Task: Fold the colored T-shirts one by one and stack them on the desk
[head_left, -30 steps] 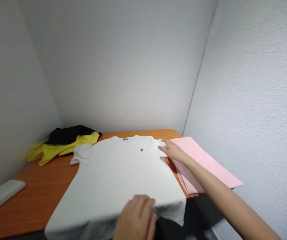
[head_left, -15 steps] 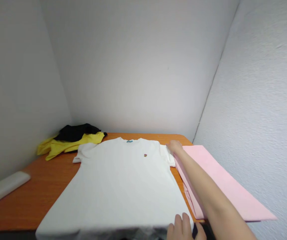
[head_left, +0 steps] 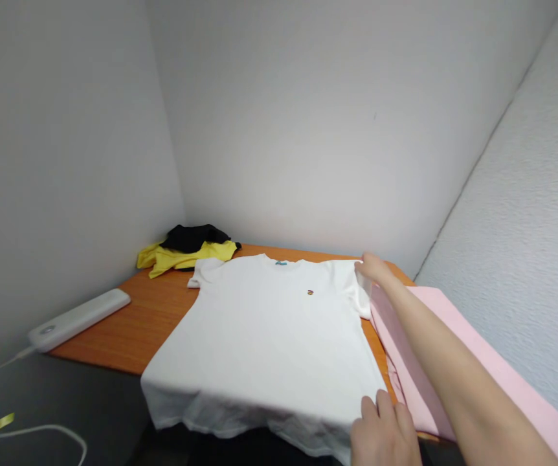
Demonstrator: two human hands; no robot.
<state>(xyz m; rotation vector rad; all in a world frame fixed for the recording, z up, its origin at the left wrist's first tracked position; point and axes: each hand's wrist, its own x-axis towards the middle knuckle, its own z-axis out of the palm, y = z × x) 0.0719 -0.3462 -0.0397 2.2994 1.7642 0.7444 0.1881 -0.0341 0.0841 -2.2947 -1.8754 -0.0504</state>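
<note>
A white short-sleeved T-shirt (head_left: 269, 330) lies spread front up, its collar at the far side and its hem hanging over the table's near edge. A small dark motif marks the chest. At the sleeve on the right, my right hand (head_left: 373, 268) reaches out and pinches the fabric near its upper edge. My left hand (head_left: 384, 430) is at the shirt's near right corner, fingers bent over the cloth by the hem; its thumb is hidden.
Folded pink cloth (head_left: 454, 330) lies right of the shirt, partly under my right forearm. Yellow (head_left: 169, 259) and black (head_left: 194, 238) garments are heaped at the back left. A long white device (head_left: 82, 317) with a cable sits on the wooden table (head_left: 133, 323). Walls enclose the table.
The view has swung left, showing more of the white device and its cable. The sleeve on the right has been drawn up and outward by my right hand. My left hand's fingers have closed more.
</note>
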